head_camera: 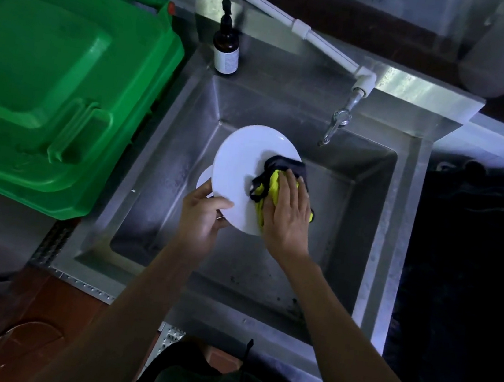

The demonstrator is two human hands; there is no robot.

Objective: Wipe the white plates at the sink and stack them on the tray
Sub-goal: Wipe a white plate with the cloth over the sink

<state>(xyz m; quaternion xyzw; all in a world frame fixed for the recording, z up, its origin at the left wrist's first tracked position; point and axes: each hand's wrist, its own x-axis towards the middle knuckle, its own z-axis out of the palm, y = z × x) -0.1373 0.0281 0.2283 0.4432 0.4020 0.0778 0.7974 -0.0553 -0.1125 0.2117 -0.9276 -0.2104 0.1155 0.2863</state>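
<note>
Above the sink [369,212], my left hand [201,216] keeps a curled grip on the plate [240,170] rim, tilting it so my flat right hand [287,216] presses the cloth [272,182]. Behind it is perhaps another plate.

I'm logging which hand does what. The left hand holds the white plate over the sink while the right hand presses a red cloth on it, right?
Not quite: the cloth is yellow and dark, not red, as the head view shows. The left hand does hold the white plate over the sink, and the right hand presses the cloth on it.
</note>
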